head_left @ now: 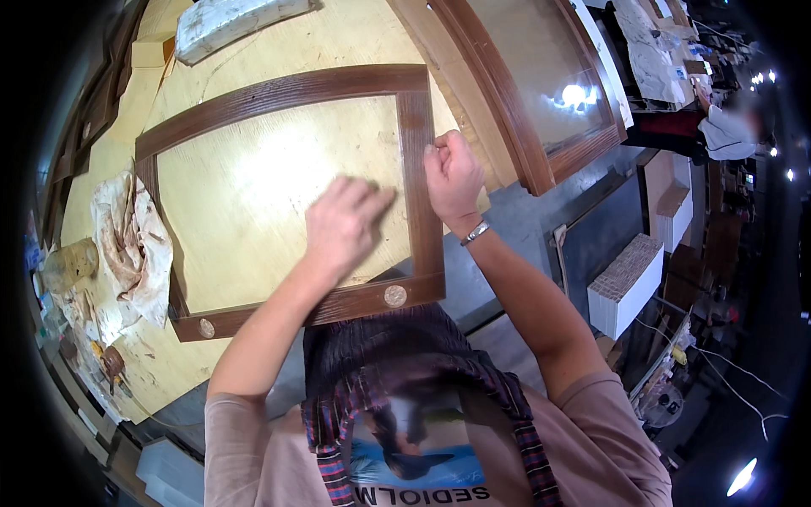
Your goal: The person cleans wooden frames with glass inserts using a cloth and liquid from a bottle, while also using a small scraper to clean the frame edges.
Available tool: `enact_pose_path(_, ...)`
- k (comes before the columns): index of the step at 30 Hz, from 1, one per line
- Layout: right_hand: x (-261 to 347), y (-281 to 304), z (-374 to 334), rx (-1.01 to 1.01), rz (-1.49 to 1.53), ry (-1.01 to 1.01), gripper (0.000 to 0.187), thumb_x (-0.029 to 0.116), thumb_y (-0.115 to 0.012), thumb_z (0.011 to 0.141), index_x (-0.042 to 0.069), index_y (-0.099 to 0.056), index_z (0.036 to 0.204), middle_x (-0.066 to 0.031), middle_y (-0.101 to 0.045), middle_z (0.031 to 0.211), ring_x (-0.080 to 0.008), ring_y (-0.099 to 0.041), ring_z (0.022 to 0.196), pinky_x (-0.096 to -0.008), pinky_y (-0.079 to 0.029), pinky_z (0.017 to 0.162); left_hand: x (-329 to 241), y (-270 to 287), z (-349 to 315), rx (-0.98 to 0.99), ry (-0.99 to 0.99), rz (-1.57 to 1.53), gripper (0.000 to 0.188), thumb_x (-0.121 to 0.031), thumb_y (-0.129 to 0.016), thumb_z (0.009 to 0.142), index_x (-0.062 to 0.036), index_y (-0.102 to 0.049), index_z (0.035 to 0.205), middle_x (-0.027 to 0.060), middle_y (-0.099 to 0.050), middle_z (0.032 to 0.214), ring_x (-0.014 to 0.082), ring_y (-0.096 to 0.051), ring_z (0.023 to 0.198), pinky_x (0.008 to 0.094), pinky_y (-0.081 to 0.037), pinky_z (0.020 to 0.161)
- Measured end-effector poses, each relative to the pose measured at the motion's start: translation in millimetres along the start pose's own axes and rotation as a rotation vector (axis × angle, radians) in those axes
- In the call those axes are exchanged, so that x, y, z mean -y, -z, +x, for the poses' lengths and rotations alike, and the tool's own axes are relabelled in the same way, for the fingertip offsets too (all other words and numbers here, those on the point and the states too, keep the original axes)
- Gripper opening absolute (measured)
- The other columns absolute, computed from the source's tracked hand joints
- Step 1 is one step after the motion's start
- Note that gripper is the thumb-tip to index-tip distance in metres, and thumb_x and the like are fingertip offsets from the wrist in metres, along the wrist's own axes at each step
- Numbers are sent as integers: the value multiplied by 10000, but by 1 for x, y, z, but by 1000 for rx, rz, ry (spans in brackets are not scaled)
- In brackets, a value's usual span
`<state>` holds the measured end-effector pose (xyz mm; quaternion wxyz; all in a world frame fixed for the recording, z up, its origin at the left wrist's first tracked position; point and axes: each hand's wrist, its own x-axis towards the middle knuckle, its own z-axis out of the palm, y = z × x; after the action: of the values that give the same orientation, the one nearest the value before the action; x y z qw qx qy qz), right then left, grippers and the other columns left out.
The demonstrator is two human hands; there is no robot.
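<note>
A brown wooden cabinet door with a glass pane (420, 177) lies flat on a pale plywood worktop, its arched rail at the far side. Over the right part of the pane is my left hand (345, 218), its fingers smeared by motion; I cannot see anything held in it. My right hand (454, 173) is closed beside the door's right stile, thumb and fingertips pressed together at its outer edge. Whatever they pinch, if anything, is too small to make out. Two round hinge holes (394, 295) show in the near rail.
A stained cloth (131, 245) lies left of the door. Beyond it is a plastic-wrapped block (236, 25). Another glazed door (498, 93) leans or lies at the far right. White boxes (629, 287) stand lower on the right. A person (731, 131) is in the background.
</note>
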<state>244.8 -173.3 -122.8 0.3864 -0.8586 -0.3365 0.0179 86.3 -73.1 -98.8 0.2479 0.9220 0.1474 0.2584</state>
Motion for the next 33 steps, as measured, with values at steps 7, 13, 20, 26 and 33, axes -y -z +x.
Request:
enact_pose_path(7, 1, -2, 1, 4, -4, 23, 96, 139, -618, 818, 68, -559, 844, -113, -568, 698, -332, -579, 648, -439, -444, 587, -8, 33, -21, 134, 99, -41, 287, 9, -658, 695, -119, -736, 940, 23, -577, 790, 203, -543, 737, 323, -473, 584)
enact_pose_path(13, -13, -5, -3, -4, 55, 16, 112, 150, -586, 849, 55, -601, 907, -133, -598, 717, -305, -586, 649, -425, -456, 607, 73, 153, -93, -274, 507, 313, 259, 58, -605, 774, -51, -681, 996, 85, -543, 812, 248, -537, 760, 354, -446, 662)
enact_pose_path(20, -10, -6, -3, 49, 70, -31, 125, 179, -620, 886, 64, -572, 880, -14, -489, 618, -132, -491, 562, -320, -401, 542, 161, 287, -240, -290, 1018, 874, 228, -101, -564, 895, -116, -689, 1085, 73, -624, 947, 286, -592, 911, 385, -476, 776)
enact_pose_path(26, -1, 0, -2, 28, 51, -30, 134, 186, -615, 890, 60, -572, 874, -32, -508, 633, -148, -511, 580, -325, -418, 568, 175, 283, -228, -239, 1073, 946, 309, -244, -610, 877, -133, -686, 1156, 68, -636, 1107, 280, -566, 1045, 396, -460, 904)
enact_pose_path(33, -1, -7, 1, -14, -22, 47, 167, 226, -643, 854, 70, -582, 848, -89, -565, 660, -258, -579, 626, -397, -441, 590, 233, 255, -168, -208, 794, 507, 483, -105, -667, 756, -67, -635, 1236, 160, -636, 1169, 328, -555, 1149, 405, -437, 980)
